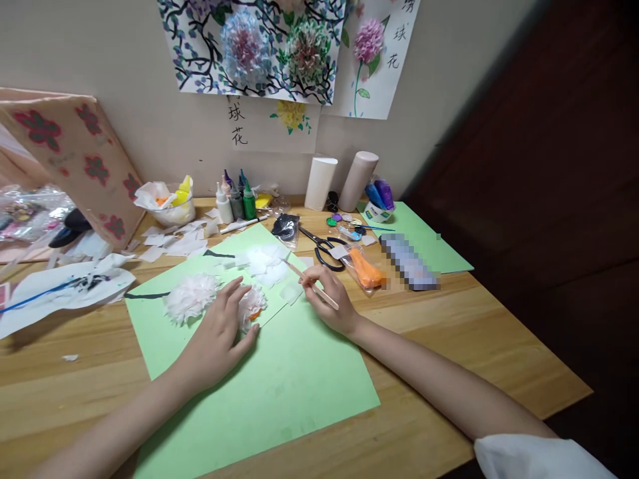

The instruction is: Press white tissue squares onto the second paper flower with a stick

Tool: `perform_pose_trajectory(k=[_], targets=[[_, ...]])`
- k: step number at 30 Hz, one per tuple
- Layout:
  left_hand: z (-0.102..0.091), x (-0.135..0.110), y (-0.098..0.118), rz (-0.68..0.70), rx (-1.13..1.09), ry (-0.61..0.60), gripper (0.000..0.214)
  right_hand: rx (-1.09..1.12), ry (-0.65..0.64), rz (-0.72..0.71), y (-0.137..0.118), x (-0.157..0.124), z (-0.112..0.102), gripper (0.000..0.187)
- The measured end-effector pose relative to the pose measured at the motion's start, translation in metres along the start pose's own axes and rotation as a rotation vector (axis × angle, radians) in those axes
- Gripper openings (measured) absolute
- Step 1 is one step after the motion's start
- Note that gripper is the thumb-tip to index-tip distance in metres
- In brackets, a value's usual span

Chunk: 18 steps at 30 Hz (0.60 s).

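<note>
My left hand (219,329) lies over the green paper sheet (279,399), its thumb and fingers curved around a small white tissue-paper flower (254,301). Orange shows at that flower's lower edge. A larger, fluffy white flower (190,299) is just left of my fingers, beside a black painted stem (147,295). In my right hand (327,293) is a slim wooden stick (319,293), gripped between thumb and fingers. Its thin tip points at a heap of white tissue squares (267,261). One loose tissue square (291,293) lies beside my right fingertips.
Black-handled scissors (327,253), a bag of orange clay (367,268) and a blurred-out flat object (409,261) lie right. Paint bottles (235,203), a plastic bowl (172,211) and two upright cylinders (322,184) stand behind. A painted paper piece (60,313) is left; flower pictures (249,53) hang above.
</note>
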<state>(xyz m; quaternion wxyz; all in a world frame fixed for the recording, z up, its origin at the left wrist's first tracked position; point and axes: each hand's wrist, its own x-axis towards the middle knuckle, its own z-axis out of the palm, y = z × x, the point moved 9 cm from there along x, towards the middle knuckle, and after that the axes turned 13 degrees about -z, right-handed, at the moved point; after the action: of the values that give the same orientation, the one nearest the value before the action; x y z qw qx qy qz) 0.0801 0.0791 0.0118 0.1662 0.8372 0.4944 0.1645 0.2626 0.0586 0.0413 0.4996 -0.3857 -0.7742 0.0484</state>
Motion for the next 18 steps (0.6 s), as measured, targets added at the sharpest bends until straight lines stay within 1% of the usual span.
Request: perform_pose_trajectory(k=[2,5,6,7,8,9,11,13,15,17,18], targets=[[-0.001,0.000,0.001,0.006,-0.002,0.011,0.054,-0.034,-0.072,-0.008,0.000,0.002,0.008,0.016],[-0.003,-0.001,0.002,0.018,0.000,0.023,0.053,-0.103,-0.207,-0.052,-0.005,0.007,0.019,0.037],[-0.004,-0.001,0.002,0.026,0.002,0.029,0.053,-0.135,-0.243,-0.067,-0.007,0.007,0.018,0.043],[-0.005,-0.001,0.003,0.036,0.007,0.036,0.052,-0.171,-0.259,-0.071,-0.007,0.007,0.012,0.047],[-0.006,-0.001,0.004,0.052,0.013,0.046,0.052,-0.211,-0.253,-0.063,-0.006,0.004,0.001,0.049],[-0.008,-0.002,0.006,0.076,0.021,0.060,0.052,-0.255,-0.220,-0.051,-0.004,-0.001,-0.016,0.047],[-0.014,-0.004,0.012,0.146,0.046,0.106,0.051,-0.386,-0.131,0.033,0.007,-0.022,-0.062,0.041],[-0.023,-0.008,0.020,0.210,0.075,0.194,0.050,-0.605,-0.068,0.091,0.015,-0.054,-0.114,0.037],[-0.029,-0.012,0.027,0.226,0.092,0.259,0.046,-0.809,-0.103,0.164,0.025,-0.089,-0.153,0.034],[-0.026,-0.018,0.039,0.250,0.089,0.259,0.043,-0.923,-0.110,0.227,0.031,-0.114,-0.182,0.034],[-0.021,-0.021,0.048,0.268,0.085,0.240,0.042,-0.951,-0.099,0.260,0.034,-0.123,-0.192,0.035]])
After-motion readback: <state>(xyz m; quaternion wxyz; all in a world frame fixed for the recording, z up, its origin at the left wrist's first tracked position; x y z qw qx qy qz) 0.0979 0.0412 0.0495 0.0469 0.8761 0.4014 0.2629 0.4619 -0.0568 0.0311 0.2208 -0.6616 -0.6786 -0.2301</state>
